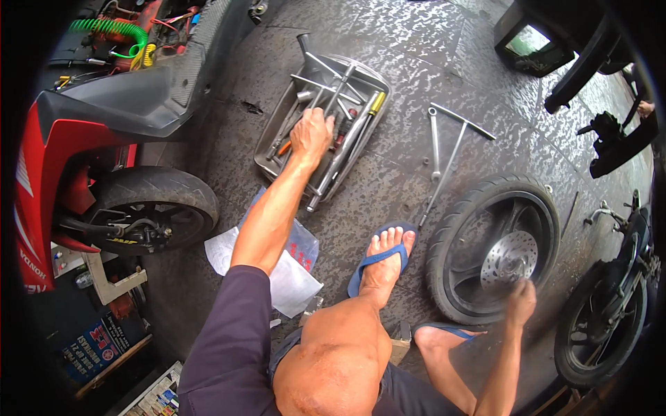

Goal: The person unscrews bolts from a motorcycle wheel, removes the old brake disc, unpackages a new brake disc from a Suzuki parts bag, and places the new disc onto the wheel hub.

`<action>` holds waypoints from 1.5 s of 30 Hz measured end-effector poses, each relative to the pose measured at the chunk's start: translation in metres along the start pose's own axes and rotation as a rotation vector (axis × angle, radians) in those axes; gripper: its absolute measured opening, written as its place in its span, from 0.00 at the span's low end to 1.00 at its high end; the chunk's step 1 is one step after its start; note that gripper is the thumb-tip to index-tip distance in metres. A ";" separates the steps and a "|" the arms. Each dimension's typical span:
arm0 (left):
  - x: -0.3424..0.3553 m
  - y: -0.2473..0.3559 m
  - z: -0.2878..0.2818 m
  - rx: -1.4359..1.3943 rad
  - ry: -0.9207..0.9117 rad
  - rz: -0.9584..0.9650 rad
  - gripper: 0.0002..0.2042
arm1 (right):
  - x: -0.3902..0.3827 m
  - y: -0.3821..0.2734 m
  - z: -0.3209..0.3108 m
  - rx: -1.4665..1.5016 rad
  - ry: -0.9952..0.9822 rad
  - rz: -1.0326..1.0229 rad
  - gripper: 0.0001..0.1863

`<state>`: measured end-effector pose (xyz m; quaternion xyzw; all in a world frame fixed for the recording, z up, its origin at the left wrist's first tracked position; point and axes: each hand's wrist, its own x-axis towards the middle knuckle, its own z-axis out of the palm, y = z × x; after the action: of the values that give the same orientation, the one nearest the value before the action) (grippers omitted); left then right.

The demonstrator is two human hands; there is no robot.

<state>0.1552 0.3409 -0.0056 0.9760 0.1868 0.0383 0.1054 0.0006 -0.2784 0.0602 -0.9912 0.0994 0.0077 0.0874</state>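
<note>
Reaching: left hand (311, 134) is down in the tool tray (272, 125), fingers curled among wrenches (345, 149); grip unclear.
Axis: wrenches lie lengthwise, away from body.
Right hand (521, 299): closed on wheel (494, 248) rim.

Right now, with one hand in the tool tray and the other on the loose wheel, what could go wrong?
1. The left hand digs among packed metal tools in the tray; fingers could be pinched or scraped.
2. The right hand alone rests on the wheel beside feet in open sandals; if it shifts, toes are unprotected.
</note>
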 end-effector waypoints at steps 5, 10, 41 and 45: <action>0.008 0.010 -0.019 -0.020 -0.101 0.022 0.18 | 0.011 -0.061 -0.022 -0.030 -0.250 -0.190 0.14; 0.015 0.011 -0.056 -0.379 0.204 -0.138 0.19 | 0.072 -0.081 -0.037 -0.122 -0.216 -0.169 0.18; -0.132 0.201 0.023 -0.982 -0.412 0.006 0.14 | 0.101 -0.050 -0.024 -0.138 0.044 -0.058 0.18; -0.151 0.211 0.011 -0.898 -0.562 0.077 0.13 | 0.103 -0.053 -0.060 -0.181 -0.496 -0.483 0.16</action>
<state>0.0918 0.0905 0.0245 0.8136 0.0806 -0.1448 0.5573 0.1118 -0.2577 0.1253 -0.9578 -0.1629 0.2358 0.0199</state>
